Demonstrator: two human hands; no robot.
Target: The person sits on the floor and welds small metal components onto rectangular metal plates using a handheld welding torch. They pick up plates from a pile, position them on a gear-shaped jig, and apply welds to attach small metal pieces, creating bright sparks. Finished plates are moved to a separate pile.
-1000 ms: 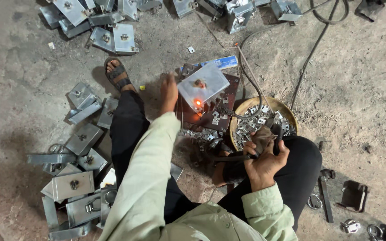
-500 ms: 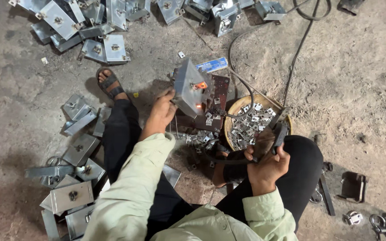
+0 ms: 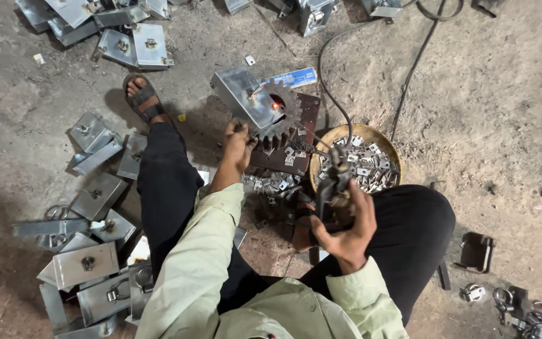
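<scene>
The person sits on a dusty floor, and the two hands are apart from each other. The left hand (image 3: pixel 238 145) is stretched forward and closed on a thin tool whose shape I cannot see well; its tip touches the lower edge of a tilted metal box (image 3: pixel 247 97). This box leans on a dark toothed gear (image 3: pixel 281 117), and a small orange glowing spot (image 3: pixel 276 106) shows where box and gear meet, just beyond the left hand. The right hand (image 3: pixel 346 229) is nearer to the body and is clamped around a dark welding holder (image 3: pixel 332 182), which points forward toward the gear; a black cable (image 3: pixel 329 88) runs from it away over the floor. Just beyond the right hand stands a round yellow bowl (image 3: pixel 389 145) full of small metal brackets (image 3: pixel 364 166), and more of such pieces lie between the two hands on a dark plate (image 3: pixel 308 110). Left of the left arm many finished metal boxes (image 3: pixel 86 263) lie scattered, and a sandalled foot (image 3: pixel 143 100) rests near them. Beyond the gear a blue flat packet (image 3: pixel 296 78) lies on the ground.
</scene>
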